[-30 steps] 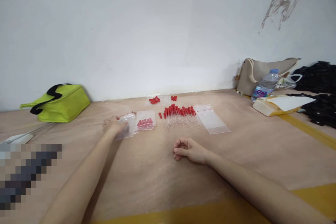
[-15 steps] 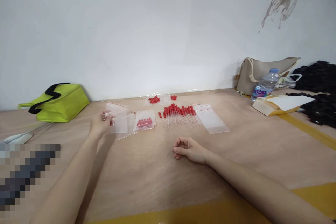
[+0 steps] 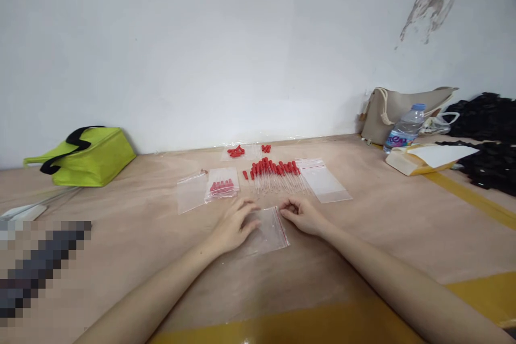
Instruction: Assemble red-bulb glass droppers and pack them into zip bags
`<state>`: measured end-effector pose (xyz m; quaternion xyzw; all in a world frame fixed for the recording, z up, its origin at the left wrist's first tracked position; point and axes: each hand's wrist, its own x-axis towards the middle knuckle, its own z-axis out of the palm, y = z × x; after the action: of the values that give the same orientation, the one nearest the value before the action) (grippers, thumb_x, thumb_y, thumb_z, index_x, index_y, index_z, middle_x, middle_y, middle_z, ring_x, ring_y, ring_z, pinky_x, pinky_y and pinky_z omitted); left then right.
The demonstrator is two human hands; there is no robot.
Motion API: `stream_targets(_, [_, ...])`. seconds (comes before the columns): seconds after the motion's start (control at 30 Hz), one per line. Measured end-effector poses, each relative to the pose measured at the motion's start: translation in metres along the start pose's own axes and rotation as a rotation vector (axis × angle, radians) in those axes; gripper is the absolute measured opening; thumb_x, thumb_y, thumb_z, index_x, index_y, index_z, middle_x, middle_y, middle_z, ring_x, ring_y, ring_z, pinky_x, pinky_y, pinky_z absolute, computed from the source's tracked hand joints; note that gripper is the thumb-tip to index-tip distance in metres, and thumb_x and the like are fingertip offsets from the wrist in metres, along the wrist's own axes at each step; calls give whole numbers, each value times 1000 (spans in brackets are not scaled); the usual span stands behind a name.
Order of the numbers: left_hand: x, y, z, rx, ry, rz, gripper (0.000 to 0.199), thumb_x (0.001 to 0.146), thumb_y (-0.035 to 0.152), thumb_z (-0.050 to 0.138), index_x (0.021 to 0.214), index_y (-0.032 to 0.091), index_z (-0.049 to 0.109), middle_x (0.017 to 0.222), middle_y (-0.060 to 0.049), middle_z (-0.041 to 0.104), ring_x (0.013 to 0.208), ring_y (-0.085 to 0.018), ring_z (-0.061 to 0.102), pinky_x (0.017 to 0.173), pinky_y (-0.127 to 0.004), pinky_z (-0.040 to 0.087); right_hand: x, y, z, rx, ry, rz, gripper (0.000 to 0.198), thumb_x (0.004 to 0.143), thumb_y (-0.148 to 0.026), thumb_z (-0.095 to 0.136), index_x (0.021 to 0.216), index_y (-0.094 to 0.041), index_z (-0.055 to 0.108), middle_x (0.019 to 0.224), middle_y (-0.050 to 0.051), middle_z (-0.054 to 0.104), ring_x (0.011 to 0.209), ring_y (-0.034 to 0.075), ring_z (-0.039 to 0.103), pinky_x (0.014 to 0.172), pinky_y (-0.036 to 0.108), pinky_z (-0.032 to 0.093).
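A clear zip bag (image 3: 268, 236) with a red seal line lies flat on the brown table in front of me. My left hand (image 3: 234, 223) rests on its left part, fingers over the plastic and holding it down. My right hand (image 3: 302, 215) pinches the bag's sealed edge at its upper right corner. Behind them lies a row of glass droppers with red bulbs (image 3: 274, 172). Left of the row are a bag filled with droppers (image 3: 221, 185) and an empty bag (image 3: 191, 193).
More empty bags (image 3: 324, 180) lie right of the droppers, and loose red bulbs (image 3: 237, 151) near the wall. A lime green bag (image 3: 86, 156) sits at the far left. At the far right are a beige tote (image 3: 397, 110), a water bottle (image 3: 405, 129) and black cloth (image 3: 489, 145).
My left hand lifted a clear bag from the pile at the left and brought it to the middle of the table. My right hand moved forward and took the bag's edge.
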<state>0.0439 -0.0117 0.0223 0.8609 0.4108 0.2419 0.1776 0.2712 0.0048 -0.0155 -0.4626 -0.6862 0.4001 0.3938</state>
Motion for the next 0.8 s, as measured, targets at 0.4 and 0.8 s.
stream_targets(0.4, [-14,-1,10,37,-142,37,51,79,46,49,127,29,40,137,-5,33,126,-25,27,105,-46,15,-10,-18,-11,-200,-240,-248,18,76,-32,55,80,-19,66,76,3,56,65,12,50,59,26,41])
stream_targets(0.8, [-12,-7,6,107,-99,38,53,82,46,44,129,23,37,136,-6,35,125,-23,30,104,-41,22,-11,-37,-15,-578,-567,-702,54,75,-45,53,124,-25,45,129,10,41,120,24,34,98,41,26])
